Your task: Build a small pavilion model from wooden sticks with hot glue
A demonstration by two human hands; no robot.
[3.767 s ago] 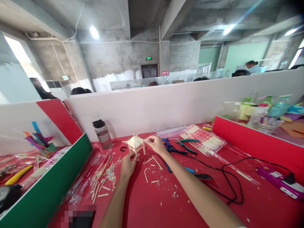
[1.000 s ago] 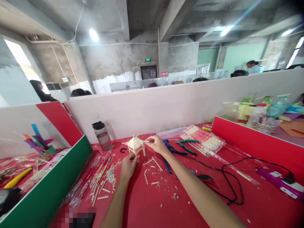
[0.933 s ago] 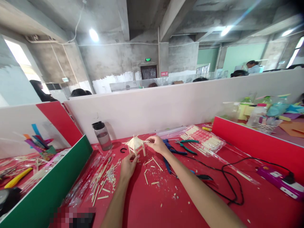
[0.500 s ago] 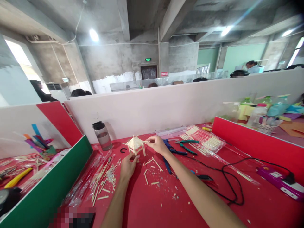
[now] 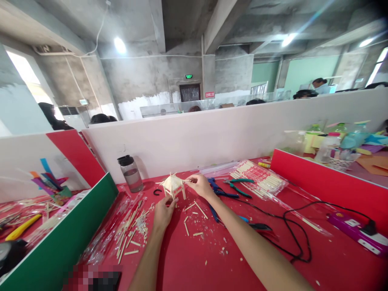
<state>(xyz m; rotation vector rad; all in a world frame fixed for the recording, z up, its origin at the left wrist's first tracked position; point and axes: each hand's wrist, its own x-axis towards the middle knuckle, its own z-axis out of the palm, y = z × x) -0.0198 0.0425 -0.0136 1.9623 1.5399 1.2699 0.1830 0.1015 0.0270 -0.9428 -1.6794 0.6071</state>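
Observation:
A small pavilion model (image 5: 172,184) built of pale wooden sticks stands upright on the red table. It has a pointed roof and several legs. My left hand (image 5: 164,210) is closed, its fingertips gripping the model low at the front legs. My right hand (image 5: 200,186) pinches a short wooden stick (image 5: 187,180) at the right edge of the roof; the contact there is too small to make out. Loose cut sticks (image 5: 200,210) and chips lie just right of the model. A black curved piece (image 5: 157,192) rests to its left.
A water bottle (image 5: 131,173) stands back left. Green-handled pliers (image 5: 239,188), a blue glue gun (image 5: 216,186) and bagged sticks (image 5: 260,178) lie to the right. A black cable (image 5: 286,218) runs to a purple power strip (image 5: 357,232). Green (image 5: 66,230) and red (image 5: 327,186) partitions flank the table.

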